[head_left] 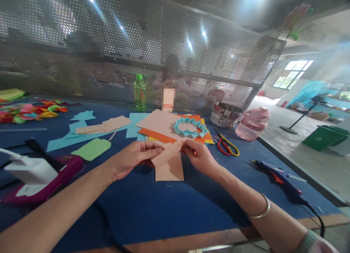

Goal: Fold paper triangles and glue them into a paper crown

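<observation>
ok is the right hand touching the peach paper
Touching: the head view shows the right hand pinching the raised edge of the peach paper between its fingers.

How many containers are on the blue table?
3: a green plastic bottle with a green cap at the back, a woven paper basket and a pink plastic jar at the right. More may be hidden.

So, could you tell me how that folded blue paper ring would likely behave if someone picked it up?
The blue paper ring would probably feel very light, as it looks folded from thin paper. Its pleats suggest it could flex or crush if squeezed hard. It seems to rest loosely on the paper stack, so a push might slide it off.
</observation>
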Demonstrator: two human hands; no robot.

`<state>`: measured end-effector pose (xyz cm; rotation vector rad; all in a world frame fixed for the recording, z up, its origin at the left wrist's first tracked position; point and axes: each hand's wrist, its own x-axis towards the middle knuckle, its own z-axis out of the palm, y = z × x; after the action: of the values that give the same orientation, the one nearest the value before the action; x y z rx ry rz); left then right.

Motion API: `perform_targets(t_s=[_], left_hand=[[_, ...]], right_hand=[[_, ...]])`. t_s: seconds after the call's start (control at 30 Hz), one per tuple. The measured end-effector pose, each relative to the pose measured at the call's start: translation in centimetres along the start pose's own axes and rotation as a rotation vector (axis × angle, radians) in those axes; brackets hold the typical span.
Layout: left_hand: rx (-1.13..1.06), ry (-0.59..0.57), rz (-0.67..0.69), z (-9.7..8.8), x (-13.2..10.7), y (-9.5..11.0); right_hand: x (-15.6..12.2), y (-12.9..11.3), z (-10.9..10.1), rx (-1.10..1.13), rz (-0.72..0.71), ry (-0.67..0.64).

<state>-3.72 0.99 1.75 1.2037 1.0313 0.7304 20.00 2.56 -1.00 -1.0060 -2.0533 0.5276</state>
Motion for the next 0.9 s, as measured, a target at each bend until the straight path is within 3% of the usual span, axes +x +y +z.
perform_targets(t_s=[0.23,0.4,0.47,0.67,0.9], left_hand=[[0.014,-0.031,-0.024,0.1,-0.3,-0.3],[0.142,0.027,0.078,0.6,0.1,-0.5],[0.17,0.068,0.096,0.6,0.3,-0.5],[0.076,0.249,0.097,0.2,0.5,-0.6],[0.05,0.237,0.108,0.1,0.7,-0.7]], right_hand=[[0.0,-0.2,0.2,0.068,0.004,-0.009],[-0.1,-0.2,0.5,0.118,0.05,-0.044],[-0.1,-0.2,0.6,0.239,0.103,-0.047],[0.4,-0.9,0.1,0.894,0.337,0.053],[0.3,-1.4,-0.1,1.075,0.427,0.03]])
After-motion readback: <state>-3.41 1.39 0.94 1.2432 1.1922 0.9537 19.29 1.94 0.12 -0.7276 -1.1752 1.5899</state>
